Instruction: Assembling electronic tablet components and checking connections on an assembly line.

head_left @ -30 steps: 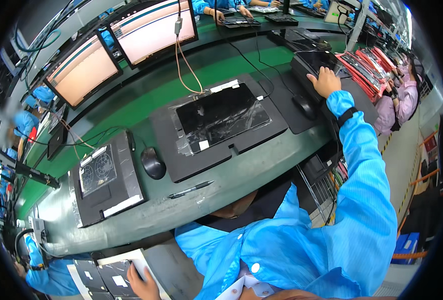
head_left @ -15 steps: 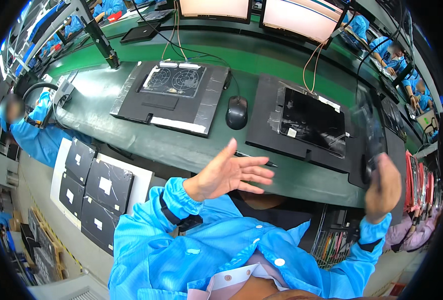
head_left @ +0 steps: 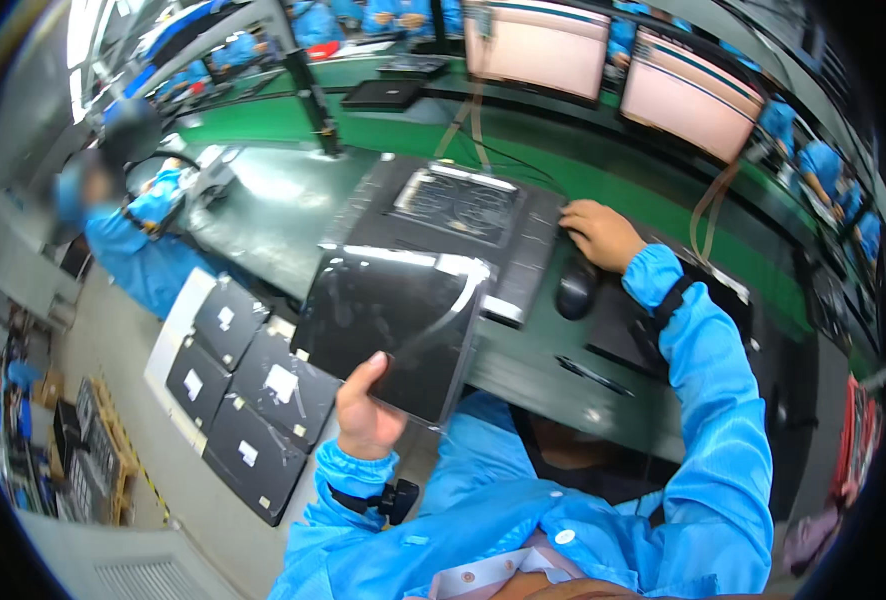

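Note:
My left hand grips the lower edge of a black tablet-like screen panel, its thumb across the glossy face. The panel is held tilted over the bench's front edge and overlaps a black fixture board. On that board lies another dark panel with a circle pattern. My right hand reaches to the board's far right corner, its fingers curled down there; what they grip is hidden. Just below that hand sits a black mouse. A pen lies nearer me.
A second dark fixture board is partly behind my right arm. Two monitors stand at the back. Left of me, several black panels with white labels lie on a white surface. A person in blue works at the left.
My left hand, open and bare before, now holds the screen panel. My right hand has swung from the far right, where it held a blurred dark thing, to the left board's corner. The view has shifted.

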{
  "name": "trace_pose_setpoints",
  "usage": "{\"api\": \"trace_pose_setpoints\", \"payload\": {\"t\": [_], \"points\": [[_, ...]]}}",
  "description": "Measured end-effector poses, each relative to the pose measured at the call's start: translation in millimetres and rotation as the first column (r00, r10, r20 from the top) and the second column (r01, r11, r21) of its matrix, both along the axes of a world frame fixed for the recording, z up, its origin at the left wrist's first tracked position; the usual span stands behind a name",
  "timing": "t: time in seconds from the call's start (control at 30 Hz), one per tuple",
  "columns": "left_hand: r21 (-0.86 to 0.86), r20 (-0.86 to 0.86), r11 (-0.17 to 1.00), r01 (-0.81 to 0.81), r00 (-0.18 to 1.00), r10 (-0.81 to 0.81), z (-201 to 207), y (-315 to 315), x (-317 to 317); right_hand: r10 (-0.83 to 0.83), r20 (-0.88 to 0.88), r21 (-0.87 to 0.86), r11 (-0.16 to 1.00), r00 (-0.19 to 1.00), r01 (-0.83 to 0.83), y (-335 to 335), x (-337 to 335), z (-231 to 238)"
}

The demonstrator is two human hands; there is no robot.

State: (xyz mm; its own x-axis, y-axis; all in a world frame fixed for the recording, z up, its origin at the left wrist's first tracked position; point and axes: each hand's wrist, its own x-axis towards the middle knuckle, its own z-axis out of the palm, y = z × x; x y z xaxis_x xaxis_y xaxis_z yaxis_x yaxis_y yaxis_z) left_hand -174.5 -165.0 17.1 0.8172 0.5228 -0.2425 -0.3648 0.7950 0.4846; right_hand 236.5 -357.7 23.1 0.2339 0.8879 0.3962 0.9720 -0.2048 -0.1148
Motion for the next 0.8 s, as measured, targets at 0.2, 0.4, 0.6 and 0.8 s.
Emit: {"api": "trace_pose_setpoints", "payload": {"t": [0.2, 0.4, 0.6, 0.8], "points": [[-0.019, 0.064, 0.999, -0.032, 0.997, 0.033, -9.1, 4.8, -2.3, -0.029, 0.032, -0.161, 0.986, 0.999, 0.033, 4.2, 13.8, 10.5], [-0.07, 0.157, 0.991, 0.118, 0.982, -0.106, -7.5, 11.3, 16.8, 0.093, 0.075, -0.184, 0.98, 0.993, -0.078, 10.8, 18.0, 12.5], [-0.071, 0.118, 0.995, 0.073, 0.991, -0.065, -16.7, 8.8, 46.0, -0.026, 0.042, -0.274, 0.961, 0.999, 0.036, -3.2, -17.8, 46.2], [-0.136, 0.098, 0.989, -0.056, 0.993, 0.07, -16.1, 17.4, 66.4, 0.002, -0.419, 0.168, 0.983, 0.908, 0.076, 4.2, -147.2, 76.7]]}}
